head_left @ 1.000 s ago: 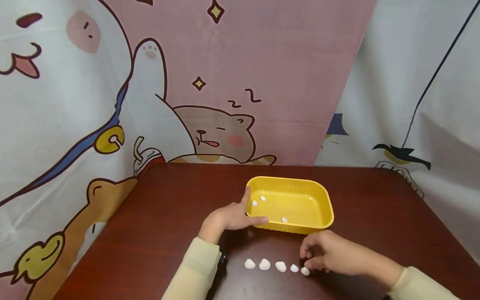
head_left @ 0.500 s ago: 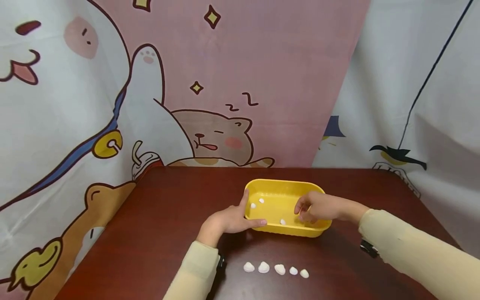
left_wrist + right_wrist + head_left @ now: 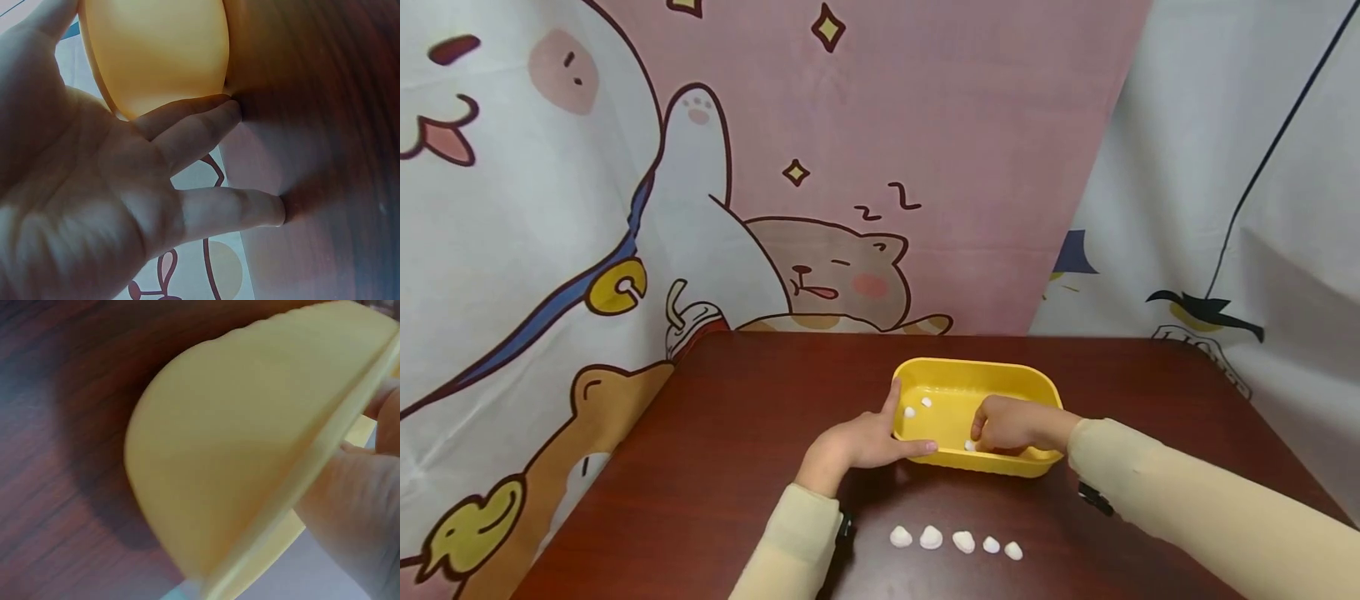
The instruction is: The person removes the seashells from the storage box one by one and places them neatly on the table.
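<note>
My left hand [image 3: 865, 437] rests against the left end of the yellow plastic basin [image 3: 1037, 379], thumb along the front rim and index finger up the left side. In the left wrist view its other fingers [image 3: 231, 206] stretch out straight, tips at the tabletop. My right hand [image 3: 1011, 423] reaches over the right rim into the basin, fingers bent downward. Right at its fingertips lies a small white seashell [image 3: 970, 446]; whether they pinch it I cannot tell. The right wrist view mostly holds the basin's outer wall [image 3: 250, 425], which hides the fingertips.
Two more white shells, a left one [image 3: 909, 412] and one behind it [image 3: 927, 402], lie at the basin's left end. Several shells, among them a larger one [image 3: 931, 537], form a row on the dark wooden table [image 3: 737, 417]. A cartoon-printed cloth [image 3: 985, 167] hangs behind.
My right hand has left the right end of the shell row, gone into the basin and moved left and down to the shell near the front wall. My left hand has stayed put.
</note>
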Demonstrator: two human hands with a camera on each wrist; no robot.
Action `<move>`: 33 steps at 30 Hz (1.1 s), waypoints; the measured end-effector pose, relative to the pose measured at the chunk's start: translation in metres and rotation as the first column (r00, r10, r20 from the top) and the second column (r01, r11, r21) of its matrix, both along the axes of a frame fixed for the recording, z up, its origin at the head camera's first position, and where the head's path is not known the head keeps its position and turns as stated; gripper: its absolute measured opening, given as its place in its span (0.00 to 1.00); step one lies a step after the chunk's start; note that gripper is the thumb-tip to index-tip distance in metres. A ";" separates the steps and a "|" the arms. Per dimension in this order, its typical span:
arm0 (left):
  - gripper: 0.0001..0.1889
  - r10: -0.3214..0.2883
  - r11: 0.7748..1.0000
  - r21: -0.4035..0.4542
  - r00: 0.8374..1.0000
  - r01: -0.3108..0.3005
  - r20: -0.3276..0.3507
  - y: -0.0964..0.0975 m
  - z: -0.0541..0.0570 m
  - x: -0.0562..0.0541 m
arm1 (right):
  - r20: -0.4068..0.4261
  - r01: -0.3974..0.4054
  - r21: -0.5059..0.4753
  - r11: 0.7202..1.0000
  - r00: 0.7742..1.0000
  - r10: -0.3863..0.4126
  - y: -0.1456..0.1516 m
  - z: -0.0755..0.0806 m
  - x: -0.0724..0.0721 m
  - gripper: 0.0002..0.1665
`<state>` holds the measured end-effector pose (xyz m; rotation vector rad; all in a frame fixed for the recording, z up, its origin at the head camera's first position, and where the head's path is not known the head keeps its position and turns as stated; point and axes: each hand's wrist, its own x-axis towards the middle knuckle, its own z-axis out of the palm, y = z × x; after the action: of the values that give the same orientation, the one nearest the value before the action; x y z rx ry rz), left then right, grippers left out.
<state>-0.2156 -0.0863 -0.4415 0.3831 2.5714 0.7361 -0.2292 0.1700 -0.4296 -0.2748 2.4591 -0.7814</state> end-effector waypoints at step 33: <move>0.66 -0.036 0.999 -0.025 0.999 0.036 -0.025 -0.001 0.001 -0.001 | 0.167 -0.185 -0.199 0.962 0.961 0.219 -0.060 -0.008 -0.027 0.17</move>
<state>-0.2167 -0.0874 -0.4409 0.4324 2.5879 0.6902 -0.2561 0.1100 -0.4371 -0.4899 2.1463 -0.8996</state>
